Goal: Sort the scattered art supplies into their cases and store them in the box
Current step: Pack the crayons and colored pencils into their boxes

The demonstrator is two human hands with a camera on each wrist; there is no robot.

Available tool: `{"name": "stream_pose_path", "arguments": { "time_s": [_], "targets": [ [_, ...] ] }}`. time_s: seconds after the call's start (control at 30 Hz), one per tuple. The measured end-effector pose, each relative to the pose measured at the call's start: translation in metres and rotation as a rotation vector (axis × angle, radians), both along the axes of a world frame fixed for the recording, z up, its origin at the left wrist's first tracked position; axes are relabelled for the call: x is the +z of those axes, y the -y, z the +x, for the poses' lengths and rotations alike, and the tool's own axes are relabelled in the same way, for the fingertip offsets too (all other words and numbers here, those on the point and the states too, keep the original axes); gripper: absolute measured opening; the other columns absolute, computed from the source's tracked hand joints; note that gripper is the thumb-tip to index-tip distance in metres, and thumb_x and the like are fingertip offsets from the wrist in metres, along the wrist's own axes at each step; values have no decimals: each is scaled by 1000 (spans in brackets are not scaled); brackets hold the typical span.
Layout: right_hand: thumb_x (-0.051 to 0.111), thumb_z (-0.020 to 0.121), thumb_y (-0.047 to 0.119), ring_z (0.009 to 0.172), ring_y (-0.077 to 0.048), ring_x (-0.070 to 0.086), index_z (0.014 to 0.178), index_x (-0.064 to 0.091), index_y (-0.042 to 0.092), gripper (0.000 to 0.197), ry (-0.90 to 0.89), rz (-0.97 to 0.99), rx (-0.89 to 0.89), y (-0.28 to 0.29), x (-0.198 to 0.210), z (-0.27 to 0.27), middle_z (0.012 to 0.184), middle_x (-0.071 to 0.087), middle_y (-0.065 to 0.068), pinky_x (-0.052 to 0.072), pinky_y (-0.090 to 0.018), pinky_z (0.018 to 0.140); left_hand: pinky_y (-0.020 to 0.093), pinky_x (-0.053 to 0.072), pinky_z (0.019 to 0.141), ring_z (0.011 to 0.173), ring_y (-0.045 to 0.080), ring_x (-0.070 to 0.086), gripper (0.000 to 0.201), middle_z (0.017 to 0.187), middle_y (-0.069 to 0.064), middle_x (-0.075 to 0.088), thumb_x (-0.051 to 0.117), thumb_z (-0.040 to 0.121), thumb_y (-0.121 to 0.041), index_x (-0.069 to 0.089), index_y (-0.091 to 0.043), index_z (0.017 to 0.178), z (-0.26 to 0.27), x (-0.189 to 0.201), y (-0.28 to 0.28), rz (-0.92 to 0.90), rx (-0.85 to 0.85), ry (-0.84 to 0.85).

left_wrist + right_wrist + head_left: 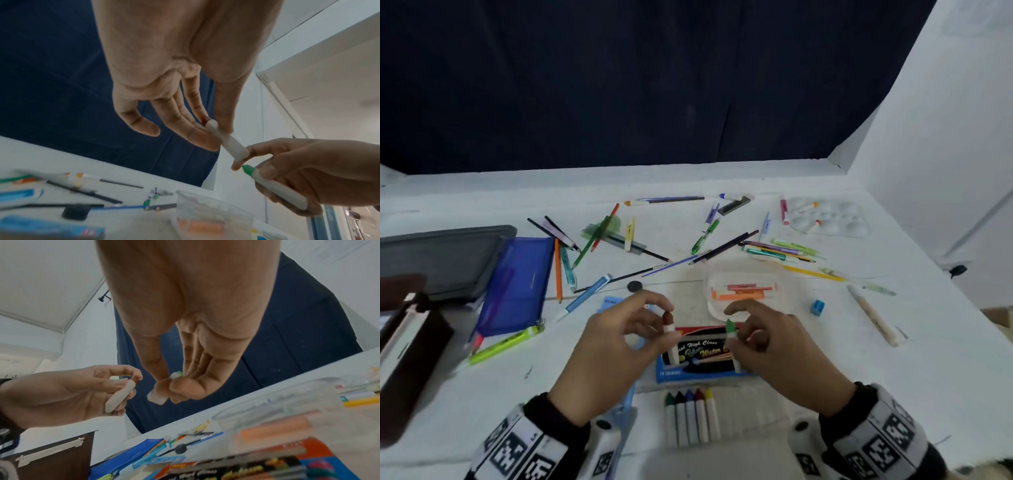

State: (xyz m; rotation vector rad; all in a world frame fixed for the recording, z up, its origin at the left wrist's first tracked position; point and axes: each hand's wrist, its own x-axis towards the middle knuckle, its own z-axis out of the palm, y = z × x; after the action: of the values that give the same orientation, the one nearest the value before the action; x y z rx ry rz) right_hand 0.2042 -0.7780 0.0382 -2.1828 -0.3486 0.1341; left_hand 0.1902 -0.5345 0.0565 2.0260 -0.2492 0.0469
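The person is working through the paint-tube stage of the sorting. The left hand (616,337) is pinching a white tube with a dark red cap (670,337) between thumb and fingers, and the right hand (774,342) is gripping a white tube with a green cap (732,342) the same way. Both tubes are being held upright above the blue watercolour box (702,356), apart from each other and clear of the table (825,394).

Just in front of the box, five tubes (690,418) are lying side by side with their caps pointing away from the person, filling the left part of what seems to be a white tray whose right part looks unfilled.

The next move probably calls for lowering each held tube into the free space beside the yellow-capped one, cap pointing the same way. Many pens and pencils (592,240) are lying scattered farther back, so most of the sorting appears undone.
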Motion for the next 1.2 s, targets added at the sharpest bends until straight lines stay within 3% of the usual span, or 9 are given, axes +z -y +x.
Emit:
{"name": "stream_pose_path", "arguments": {
  "time_s": [0.33,0.43,0.57,0.7,0.77,0.87,0.97,1.07,1.2],
  "targets": [
    [67,92,16,61,-18,71,95,57,14,11,-307,7,135,12,-34,-20,71,72,-7,58,-30,57,17,50,74,75,5,68,25,75,-13,73,84,77,-27,64,-31,92,-39,-48,37,169,-20,-186],
    [66,93,15,64,-25,71,96,56,10,11,-325,12,131,12,-45,-23,72,72,-13,56,-32,58,11,46,66,74,3,66,25,73,-11,72,84,77,-31,64,-30,93,-38,-55,47,236,-24,-210],
    [63,95,14,61,-21,71,95,56,11,7,-293,1,139,14,-53,-21,72,72,-12,60,-37,61,11,43,58,66,1,63,26,69,-7,70,84,77,-33,65,-28,94,-34,-60,59,290,-39,-207],
    [64,94,11,61,-19,71,95,57,12,6,-235,-42,136,16,-59,-18,78,71,-10,60,-41,63,25,52,69,76,5,62,26,87,-10,66,82,78,-36,68,-29,98,-29,-67,64,405,-103,-179],
    [64,93,10,62,-17,71,97,60,11,6,-227,-60,131,16,-59,-18,80,72,-9,60,-42,65,21,50,74,84,2,58,31,97,-15,61,79,78,-44,68,-33,105,-27,-70,64,511,-131,-148],
    [66,90,5,60,-14,71,101,63,7,11,-234,-65,131,16,-57,-18,80,72,-12,60,-37,64,13,43,70,82,-1,55,34,96,-18,60,77,80,-45,66,-36,111,-26,-71,63,518,-134,-137],
    [78,82,13,66,-12,69,106,66,10,27,-224,-156,157,16,-57,-18,86,72,-4,59,-28,68,18,45,73,84,2,56,18,95,-17,61,70,89,-37,68,-33,106,-23,-68,59,560,-106,-92],
    [82,77,25,73,-2,56,104,68,15,32,-119,-323,212,12,-55,-17,88,63,10,42,-9,62,21,44,74,85,4,55,12,92,-16,59,62,94,-38,70,-31,100,-17,-64,56,659,-90,-70],
    [81,77,31,83,-5,47,103,68,19,31,-7,-430,273,5,-49,-20,93,52,13,33,-14,66,24,48,79,89,8,59,16,97,-11,66,61,95,-38,73,-29,101,-10,-62,58,727,-128,-89]
  ]
}}
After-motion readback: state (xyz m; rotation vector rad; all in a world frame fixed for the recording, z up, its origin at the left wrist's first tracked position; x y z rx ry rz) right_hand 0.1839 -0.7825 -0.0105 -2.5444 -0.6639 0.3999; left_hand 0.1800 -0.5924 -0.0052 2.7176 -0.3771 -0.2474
